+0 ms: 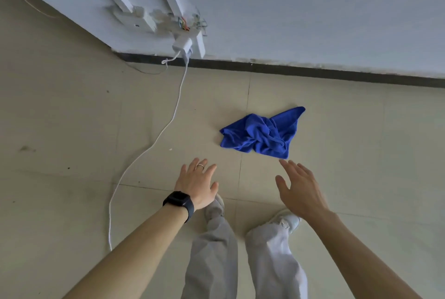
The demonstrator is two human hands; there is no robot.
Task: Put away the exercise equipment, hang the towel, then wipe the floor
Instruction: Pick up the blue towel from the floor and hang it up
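Right hand (301, 190): stretched forward, palm down, fingers straight and slightly spread, holding nothing. Its fingertips (281, 162) reach just beside the near corner of the cloth (262, 133); whether they touch it cannot be told.

Left hand (196, 183): likewise extended, palm down, fingers straight and a little fanned, holding nothing. It hovers to the left of the cloth and apart from it. A ring (200, 166) sits on one finger and a black watch (179, 202) on the wrist.

Cloth: bright blue, lying crumpled on the floor (72, 130), bunched and twisted at the middle with one corner pointing up and right toward the wall (313, 9). It rests just ahead of both hands (nearer the right one).

Below the hands: grey trousers (214, 262) and white shoes (286, 220), the person standing on pale tiles with thin grout lines.

Further out: a white cable (154, 142) runs in a long curve over the floor to the left of the left arm, rising to a white charger (182, 45) plugged in low on the wall. A dark skirting strip (313, 72) marks where the floor meets the pale wall beyond the cloth. A few small dark specks show on the tiles at left.
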